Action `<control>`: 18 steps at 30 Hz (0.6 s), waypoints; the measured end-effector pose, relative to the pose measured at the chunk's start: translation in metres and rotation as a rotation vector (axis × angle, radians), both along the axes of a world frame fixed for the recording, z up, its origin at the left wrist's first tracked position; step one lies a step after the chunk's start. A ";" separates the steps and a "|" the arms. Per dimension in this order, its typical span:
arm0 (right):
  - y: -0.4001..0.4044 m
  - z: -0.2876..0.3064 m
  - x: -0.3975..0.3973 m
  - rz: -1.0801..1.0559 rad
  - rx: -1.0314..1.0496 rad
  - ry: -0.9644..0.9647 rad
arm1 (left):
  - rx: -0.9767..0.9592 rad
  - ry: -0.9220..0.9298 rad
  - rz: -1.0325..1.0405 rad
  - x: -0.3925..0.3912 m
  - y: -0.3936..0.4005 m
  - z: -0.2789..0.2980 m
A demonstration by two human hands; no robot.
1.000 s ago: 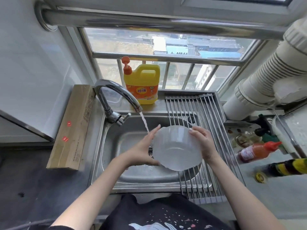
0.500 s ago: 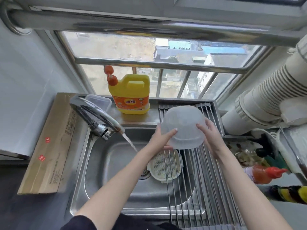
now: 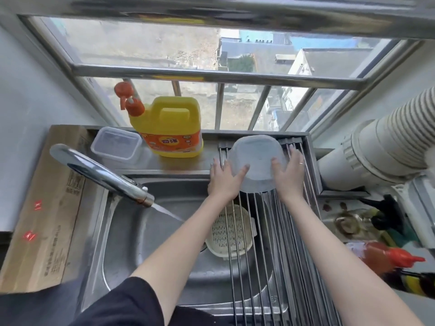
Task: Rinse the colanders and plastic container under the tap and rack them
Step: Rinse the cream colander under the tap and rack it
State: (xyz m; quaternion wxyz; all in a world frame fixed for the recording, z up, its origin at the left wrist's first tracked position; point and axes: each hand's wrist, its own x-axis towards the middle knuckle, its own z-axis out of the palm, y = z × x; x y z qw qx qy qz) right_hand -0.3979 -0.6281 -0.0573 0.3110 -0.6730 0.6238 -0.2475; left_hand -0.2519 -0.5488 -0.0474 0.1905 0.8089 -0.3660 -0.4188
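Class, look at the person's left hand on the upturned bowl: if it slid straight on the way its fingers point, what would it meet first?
The left hand points toward the window. Past the translucent plastic bowl it touches, it would probably meet the steel ledge behind the sink; depth is unclear.

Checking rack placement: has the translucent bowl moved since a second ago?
Yes. The translucent bowl has gone from beside the tap stream over the sink to the far end of the drying rack, upside down.
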 end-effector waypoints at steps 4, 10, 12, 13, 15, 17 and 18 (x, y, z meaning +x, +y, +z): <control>0.056 0.029 0.023 0.136 -0.386 0.080 | -0.251 0.192 0.100 0.005 0.035 0.013; 0.182 0.002 0.077 0.780 0.205 0.532 | 0.028 0.134 0.218 0.029 0.177 -0.046; 0.192 -0.024 0.092 0.704 0.366 0.598 | 0.163 0.195 0.288 0.038 0.208 -0.077; 0.193 -0.035 0.097 0.637 0.430 0.607 | 0.218 0.183 0.273 0.041 0.217 -0.086; 0.192 -0.057 0.102 0.530 0.540 0.622 | 0.265 0.129 0.173 0.043 0.225 -0.099; 0.190 -0.074 0.105 0.450 0.622 0.646 | 0.251 0.189 0.100 0.040 0.222 -0.105; 0.188 -0.082 0.107 0.396 0.642 0.654 | 0.231 0.225 0.084 0.038 0.218 -0.110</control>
